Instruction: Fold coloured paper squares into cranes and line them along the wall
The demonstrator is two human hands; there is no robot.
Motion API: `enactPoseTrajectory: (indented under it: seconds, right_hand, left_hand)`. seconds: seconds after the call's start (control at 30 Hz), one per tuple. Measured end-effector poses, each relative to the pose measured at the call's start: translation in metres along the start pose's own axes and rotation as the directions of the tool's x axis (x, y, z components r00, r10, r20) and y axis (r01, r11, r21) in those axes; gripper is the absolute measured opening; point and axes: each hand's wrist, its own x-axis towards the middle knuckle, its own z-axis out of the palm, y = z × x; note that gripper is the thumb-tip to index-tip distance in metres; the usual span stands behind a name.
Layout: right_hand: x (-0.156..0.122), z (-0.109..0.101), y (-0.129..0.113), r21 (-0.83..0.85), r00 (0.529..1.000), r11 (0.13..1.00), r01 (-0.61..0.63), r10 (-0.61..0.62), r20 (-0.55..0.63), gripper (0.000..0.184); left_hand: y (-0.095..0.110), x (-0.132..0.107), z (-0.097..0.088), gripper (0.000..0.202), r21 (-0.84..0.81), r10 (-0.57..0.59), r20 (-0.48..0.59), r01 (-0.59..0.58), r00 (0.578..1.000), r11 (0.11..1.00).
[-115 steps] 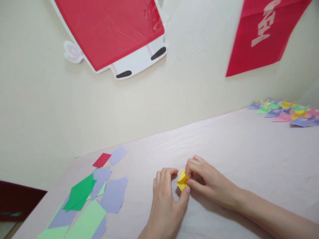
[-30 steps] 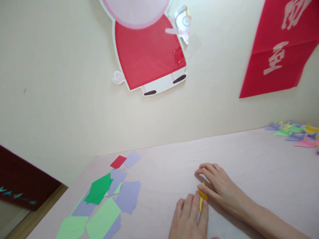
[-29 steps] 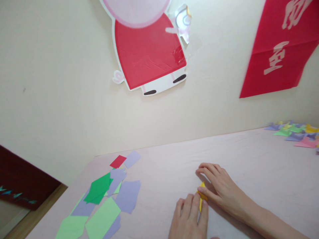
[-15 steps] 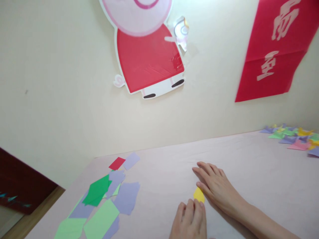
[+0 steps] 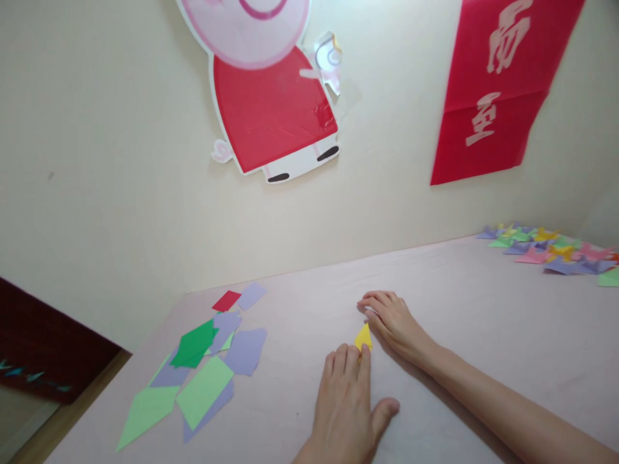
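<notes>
A small yellow folded paper (image 5: 363,337) with a pointed far end lies on the pale tabletop in front of me. My left hand (image 5: 344,394) lies flat, its fingertips resting on the near part of the paper and its thumb stretched out to the side. The lower part of the paper is hidden under those fingers. Just beyond the tip is my right hand (image 5: 391,321), resting on its side with loosely bent fingers. A gap shows between its thumb and forefinger, and the thumb is at the paper's point.
Sheets of green, purple and red paper (image 5: 206,390) lie spread at the left. Several folded paper pieces (image 5: 556,251) in mixed colours stand at the far right by the wall. A cartoon pig cutout (image 5: 275,109) and a red banner (image 5: 493,96) hang on the wall.
My left hand has flattened forward over the paper, its thumb now spread. My right hand's fingers have curled more. The yellow paper now looks sharper at its far end. The view has shifted right.
</notes>
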Motion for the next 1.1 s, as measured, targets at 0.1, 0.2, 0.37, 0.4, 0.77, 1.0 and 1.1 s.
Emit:
enactPoseTrajectory:
  seconds: [0.1, 0.2, 0.37, 0.4, 0.77, 1.0, 1.1]
  right_hand:
    - [-0.003, -0.01, -0.006, 0.144, 0.992, 0.984, 0.106, -0.114, 0.05, 0.024]
    - [-0.005, -0.017, -0.014, 0.154, 0.983, 0.982, 0.109, -0.13, 0.129, 0.011]
    - [-0.003, -0.016, -0.021, 0.114, 0.984, 0.993, 0.03, -0.049, 0.172, 0.006]
    - [-0.003, -0.015, -0.021, 0.103, 0.984, 0.994, 0.021, -0.039, 0.175, 0.008]
    - [-0.011, -0.001, -0.024, -0.03, 0.991, 0.999, 0.04, -0.036, 0.131, 0.012]
    - [-0.013, 0.0, -0.017, -0.092, 0.993, 0.994, 0.059, -0.049, 0.108, 0.016]
    - [-0.014, -0.012, -0.019, 0.024, 0.983, 0.998, 0.063, -0.067, 0.171, 0.018]
  left_hand:
    - [0.002, 0.001, 0.003, 0.063, 0.028, -0.005, -0.041, 0.006, 0.999, 1.0]
    - [0.003, 0.0, 0.007, 0.06, 0.073, 0.018, -0.138, -0.008, 0.99, 0.997]
    - [0.002, -0.002, 0.008, 0.057, 0.136, 0.048, -0.208, -0.02, 0.977, 0.991]
    - [0.001, -0.003, 0.008, 0.058, 0.15, 0.061, -0.221, -0.028, 0.973, 0.988]
    - [-0.004, -0.003, 0.023, 0.075, 0.167, 0.047, -0.326, 0.008, 0.944, 0.986]
    - [-0.024, -0.017, 0.032, 0.078, 0.169, 0.101, -0.305, -0.051, 0.947, 0.984]
    - [-0.026, -0.021, 0.026, 0.078, 0.136, 0.085, -0.212, -0.057, 0.974, 0.989]
